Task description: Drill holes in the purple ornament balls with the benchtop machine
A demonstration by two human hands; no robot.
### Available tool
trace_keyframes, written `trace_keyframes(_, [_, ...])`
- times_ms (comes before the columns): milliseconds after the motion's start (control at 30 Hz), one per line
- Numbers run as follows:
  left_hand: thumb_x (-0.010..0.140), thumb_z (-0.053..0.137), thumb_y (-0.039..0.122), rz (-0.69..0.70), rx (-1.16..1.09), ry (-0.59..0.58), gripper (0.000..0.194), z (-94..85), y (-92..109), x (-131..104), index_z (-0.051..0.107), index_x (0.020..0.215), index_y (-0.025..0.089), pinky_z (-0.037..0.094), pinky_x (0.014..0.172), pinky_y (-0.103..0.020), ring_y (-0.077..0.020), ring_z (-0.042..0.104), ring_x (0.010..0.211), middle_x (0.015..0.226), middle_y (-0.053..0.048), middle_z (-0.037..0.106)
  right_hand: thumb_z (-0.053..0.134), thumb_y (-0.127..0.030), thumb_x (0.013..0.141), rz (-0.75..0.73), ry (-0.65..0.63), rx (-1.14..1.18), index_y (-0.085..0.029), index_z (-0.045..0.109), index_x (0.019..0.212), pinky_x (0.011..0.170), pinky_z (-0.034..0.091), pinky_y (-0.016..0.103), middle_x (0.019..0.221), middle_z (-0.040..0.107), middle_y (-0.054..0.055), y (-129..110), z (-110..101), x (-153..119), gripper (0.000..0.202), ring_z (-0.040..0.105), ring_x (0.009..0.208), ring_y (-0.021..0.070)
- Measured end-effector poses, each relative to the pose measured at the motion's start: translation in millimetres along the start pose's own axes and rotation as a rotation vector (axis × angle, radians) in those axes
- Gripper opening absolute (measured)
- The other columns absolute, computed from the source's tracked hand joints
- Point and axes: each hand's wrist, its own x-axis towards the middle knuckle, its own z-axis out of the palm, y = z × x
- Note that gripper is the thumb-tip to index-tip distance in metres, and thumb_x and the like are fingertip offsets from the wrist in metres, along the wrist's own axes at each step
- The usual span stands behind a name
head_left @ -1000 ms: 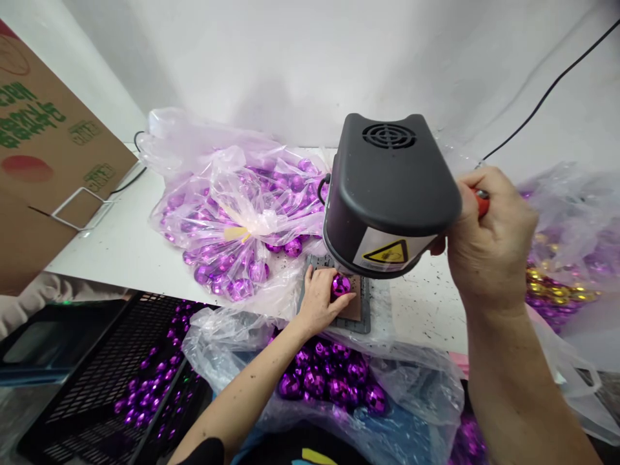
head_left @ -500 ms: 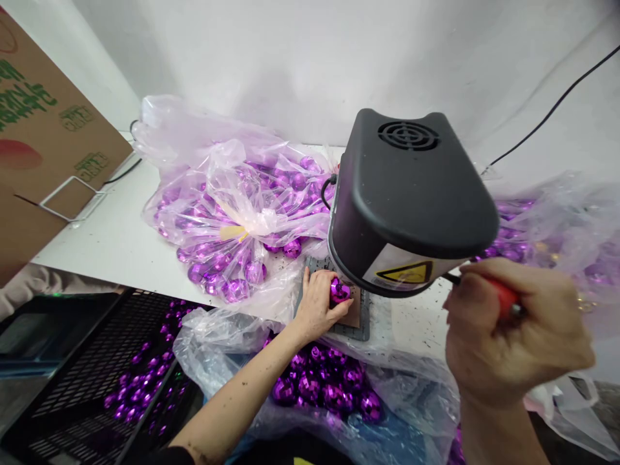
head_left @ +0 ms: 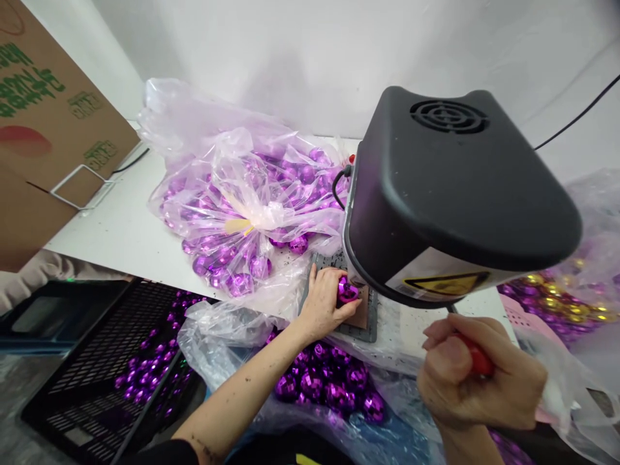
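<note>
My left hand [head_left: 325, 302] has its fingers and thumb around a shiny purple faceted ball [head_left: 347, 290], low over a brown plate [head_left: 359, 310] on a grey base [head_left: 372, 329]. Above and to the right of the ball stands a black machine housing [head_left: 460, 187] with a round vent and a yellow warning label. My right hand [head_left: 479, 378] is wrapped round a red handle [head_left: 477, 354] at the machine's right side. Part of the ball's top is hidden near the housing's lower edge.
Clear bags of purple balls [head_left: 242, 216] lie behind on the white table [head_left: 116, 226]. An open bag of purple balls [head_left: 334, 387] is in front. A black crate [head_left: 92, 387] and cardboard box [head_left: 58, 142] are left; a pink basket [head_left: 533, 320] is right.
My right hand has moved lower and left with the red handle. The view has shifted, so the housing looks larger and farther right. My left hand still holds the ball.
</note>
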Motion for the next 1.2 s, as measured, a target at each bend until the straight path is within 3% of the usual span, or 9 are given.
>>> trace_keyframes(167, [0.086, 0.069, 0.031, -0.006, 0.006, -0.012, 0.039, -0.2, 0, 0, 0.057, 0.123, 0.025, 0.02, 0.125, -0.06, -0.0294, 0.057, 0.118, 0.115, -0.008, 0.065, 0.058, -0.025, 0.087, -0.093, 0.146, 0.045, -0.018, 0.064, 0.084, 0.057, 0.049, 0.033, 0.063, 0.056, 0.002, 1, 13, 0, 0.01, 0.056, 0.06, 0.0155])
trace_keyframes(300, [0.087, 0.068, 0.031, 0.009, -0.003, 0.0, 0.038, 0.1, 0, 0, 0.057, 0.122, 0.024, 0.025, 0.123, -0.059, -0.0291, 0.057, 0.118, 0.114, -0.008, 0.065, 0.058, -0.023, 0.086, -0.206, 0.222, 0.055, -0.023, 0.068, 0.096, 0.059, 0.052, 0.037, 0.07, 0.062, 0.002, 8, 21, -4, 0.014, 0.061, 0.063, 0.0187])
trace_keyframes(433, [0.088, 0.066, 0.031, 0.036, 0.005, 0.042, 0.036, -0.5, 0, 0, 0.056, 0.121, 0.022, 0.026, 0.122, -0.059, -0.028, 0.058, 0.115, 0.114, -0.008, 0.065, 0.055, -0.022, 0.086, -0.197, 0.2, 0.047, -0.028, 0.066, 0.109, 0.061, 0.054, 0.042, 0.085, 0.067, 0.005, 17, 25, -11, 0.026, 0.065, 0.068, 0.0221])
trace_keyframes(567, [0.087, 0.069, 0.034, 0.037, 0.031, 0.05, 0.038, -1.3, 1, 1, 0.055, 0.121, 0.022, 0.027, 0.121, -0.058, -0.0292, 0.055, 0.12, 0.118, -0.009, 0.064, 0.053, -0.02, 0.086, -0.216, 0.138, 0.027, -0.027, 0.063, 0.109, 0.068, 0.057, 0.044, 0.085, 0.068, 0.005, 31, 32, -20, 0.025, 0.067, 0.075, 0.0227])
trace_keyframes(733, [0.087, 0.069, 0.034, 0.036, 0.049, 0.035, 0.037, -0.4, -1, 0, 0.053, 0.119, 0.022, 0.025, 0.121, -0.057, -0.0275, 0.057, 0.116, 0.114, -0.007, 0.063, 0.053, -0.02, 0.087, -0.248, 0.045, -0.017, -0.02, 0.063, 0.1, 0.065, 0.056, 0.035, 0.085, 0.067, 0.005, 35, 26, -19, 0.017, 0.067, 0.076, 0.0183])
trace_keyframes(867, [0.086, 0.07, 0.031, 0.042, 0.045, 0.058, 0.034, 3.0, -2, 1, 0.054, 0.114, 0.022, 0.027, 0.12, -0.057, -0.0268, 0.058, 0.113, 0.111, -0.006, 0.064, 0.058, -0.03, 0.088, -0.259, 0.062, -0.049, -0.019, 0.065, 0.102, 0.062, 0.051, 0.03, 0.077, 0.065, 0.002, 13, -1, 19, 0.019, 0.064, 0.069, 0.0157])
trace_keyframes(967, [0.085, 0.072, 0.03, 0.033, 0.04, 0.055, 0.034, 3.0, 1, 3, 0.054, 0.114, 0.022, 0.025, 0.121, -0.058, -0.0268, 0.058, 0.113, 0.111, -0.006, 0.064, 0.057, -0.038, 0.092, -0.119, 0.082, -0.102, -0.02, 0.067, 0.106, 0.057, 0.044, 0.026, 0.089, 0.067, 0.004, -4, -11, 66, 0.025, 0.062, 0.065, 0.0113])
trace_keyframes(1033, [0.086, 0.073, 0.032, 0.018, 0.006, 0.063, 0.038, -2.7, 5, -1, 0.054, 0.117, 0.022, 0.028, 0.119, -0.058, -0.027, 0.058, 0.113, 0.113, -0.007, 0.064, 0.055, -0.049, 0.093, -0.019, 0.054, -0.045, -0.018, 0.066, 0.098, 0.053, 0.041, 0.025, 0.074, 0.063, 0.001, -12, -9, 94, 0.033, 0.059, 0.057, 0.0104])
trace_keyframes(1200, [0.088, 0.069, 0.029, 0.027, -0.109, 0.031, 0.056, -33.3, 21, -57, 0.045, 0.139, 0.025, 0.048, 0.106, -0.046, -0.0274, 0.056, 0.122, 0.13, -0.011, 0.059, 0.056, -0.06, 0.088, 0.067, 0.037, 0.112, -0.017, 0.061, 0.084, 0.046, 0.038, 0.024, 0.052, 0.057, -0.001, -18, 5, 124, 0.044, 0.057, 0.046, 0.0134])
